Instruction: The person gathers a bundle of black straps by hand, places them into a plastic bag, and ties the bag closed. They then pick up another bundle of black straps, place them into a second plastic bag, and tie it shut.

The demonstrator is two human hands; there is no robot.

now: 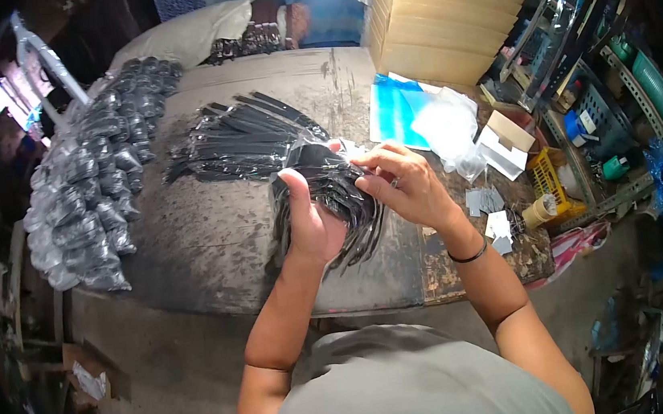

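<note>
Gripping a bag point(336, 194) of black strips above the table point(215, 251), left hand point(310, 221) upright, thumb up, fingers wrapped. Right hand point(407, 183) pinches its top edge. Bare tabletop left; packed bags point(91, 192) along far-left edge.

Two hands, the left hand point(313, 221) and right hand point(410, 182), share one bundle of black strips in clear wrap point(338, 194). Beyond them lies one loose heap of black strips point(240, 140). Far to the left, bagged black bundles point(91, 192) lie piled, too many to count. To the right stand one yellow basket point(546, 176) and one tape roll point(540, 211).
</note>
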